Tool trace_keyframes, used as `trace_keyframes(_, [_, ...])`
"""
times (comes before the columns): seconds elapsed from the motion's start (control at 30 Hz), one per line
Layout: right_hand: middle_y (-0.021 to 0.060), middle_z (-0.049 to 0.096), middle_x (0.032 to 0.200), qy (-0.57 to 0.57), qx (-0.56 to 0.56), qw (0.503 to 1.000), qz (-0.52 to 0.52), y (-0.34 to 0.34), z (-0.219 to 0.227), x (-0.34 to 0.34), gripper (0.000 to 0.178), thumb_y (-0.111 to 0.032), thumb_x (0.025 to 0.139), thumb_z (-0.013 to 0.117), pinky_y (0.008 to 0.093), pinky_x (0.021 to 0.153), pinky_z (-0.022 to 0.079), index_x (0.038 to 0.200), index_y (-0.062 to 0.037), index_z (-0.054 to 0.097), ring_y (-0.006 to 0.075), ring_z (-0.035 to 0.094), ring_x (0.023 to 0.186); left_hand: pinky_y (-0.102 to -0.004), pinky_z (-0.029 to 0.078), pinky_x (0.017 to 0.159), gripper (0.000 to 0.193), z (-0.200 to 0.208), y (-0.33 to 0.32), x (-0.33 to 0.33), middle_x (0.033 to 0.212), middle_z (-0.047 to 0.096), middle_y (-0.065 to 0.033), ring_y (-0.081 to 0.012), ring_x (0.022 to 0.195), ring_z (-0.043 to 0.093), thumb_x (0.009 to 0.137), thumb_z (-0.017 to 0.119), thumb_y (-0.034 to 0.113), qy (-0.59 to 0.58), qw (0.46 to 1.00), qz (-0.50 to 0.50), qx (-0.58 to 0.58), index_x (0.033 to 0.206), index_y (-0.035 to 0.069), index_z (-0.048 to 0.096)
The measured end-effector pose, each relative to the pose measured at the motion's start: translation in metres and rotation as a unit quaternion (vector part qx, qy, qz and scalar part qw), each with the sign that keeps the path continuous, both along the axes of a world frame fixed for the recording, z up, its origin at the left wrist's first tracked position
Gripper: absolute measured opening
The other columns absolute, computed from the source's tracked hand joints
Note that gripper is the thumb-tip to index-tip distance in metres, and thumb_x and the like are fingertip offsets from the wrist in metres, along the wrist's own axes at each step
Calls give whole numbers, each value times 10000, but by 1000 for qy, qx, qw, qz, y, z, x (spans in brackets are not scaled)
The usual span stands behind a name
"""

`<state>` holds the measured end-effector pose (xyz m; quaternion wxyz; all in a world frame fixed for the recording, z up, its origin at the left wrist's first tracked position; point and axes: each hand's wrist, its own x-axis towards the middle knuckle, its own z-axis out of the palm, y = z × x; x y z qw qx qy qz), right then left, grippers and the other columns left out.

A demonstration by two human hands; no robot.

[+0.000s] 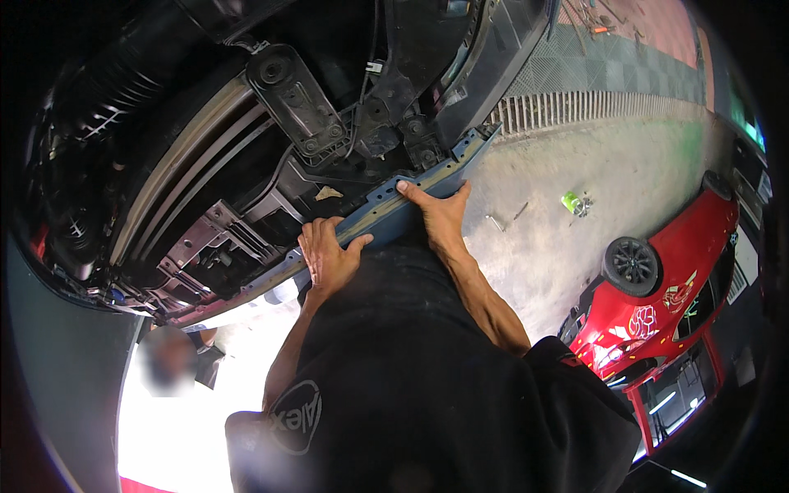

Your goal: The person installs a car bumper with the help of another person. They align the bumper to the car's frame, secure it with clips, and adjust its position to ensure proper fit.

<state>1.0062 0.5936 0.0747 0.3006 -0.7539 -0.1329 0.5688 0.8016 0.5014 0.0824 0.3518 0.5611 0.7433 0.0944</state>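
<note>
A long bumper cover, blue with a pale tan strip along its upper edge, runs across the open front of a car right before me. My left hand grips that edge near the middle, its fingers hooked over toward the engine bay and its thumb pointing right. Farther right, my right hand clasps the same edge, the thumb pressed on top and most fingers hidden on the near side. Just beyond lie a black ribbed plastic housing and a metal front crossmember.
On the concrete floor to the right are small tools and a bright green item. A red car stands at the far right. A drain grate crosses the floor. Another person is at the lower left.
</note>
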Motion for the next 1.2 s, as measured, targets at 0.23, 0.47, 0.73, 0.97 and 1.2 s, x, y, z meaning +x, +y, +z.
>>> trace_keyframes(0.23, [271, 507, 1463, -38, 38, 997, 52, -10, -17, 4, 1249, -254, 717, 1037, 425, 1187, 427, 1585, 126, 224, 351, 528, 1371, -494, 514, 994, 458, 15, 0, -3, 1135, 727, -135, -359, 1121, 655, 850, 916, 353, 2, 997, 4, 73, 1139, 42, 744])
trace_keyframes(0.47, [194, 614, 1398, -28, 78, 994, 72, -18, -19, 1, 930, -211, 803, 995, 399, 1156, 457, 1492, 96, 452, 287, 613, 1270, -449, 603, 936, 211, 42, -85, -21, 1110, 779, -126, -296, 1063, 752, 877, 898, 156, -94, 979, 123, 135, 986, 28, 771])
trace_keyframes(0.73, [145, 679, 1218, 12, 70, 989, 128, -26, -7, -16, 633, -268, 953, 867, 397, 724, 667, 1415, 22, 544, 252, 733, 1000, -546, 455, 1125, 530, 18, -213, -65, 1374, 667, -177, -366, 1367, 574, 857, 921, 242, 120, 910, 368, 151, 1275, 5, 699])
trace_keyframes(0.97, [147, 702, 1232, 24, 20, 986, 163, -27, -25, 6, 542, -367, 1023, 786, 404, 850, 653, 1373, 8, 610, 254, 737, 1084, -659, 292, 1250, 1090, -2, -227, -176, 1460, 609, -182, -373, 1434, 488, 731, 849, 806, 290, 931, 190, 112, 1419, -10, 632])
trace_keyframes(1.2, [126, 702, 1278, 17, 6, 985, 173, -28, -21, -10, 590, -465, 1063, 707, 437, 978, 601, 1414, -1, 614, 252, 719, 1155, -666, 303, 1259, 978, -45, -236, -237, 1248, 681, -137, -337, 1256, 616, 728, 773, 880, 224, 949, 89, 204, 1228, 41, 737])
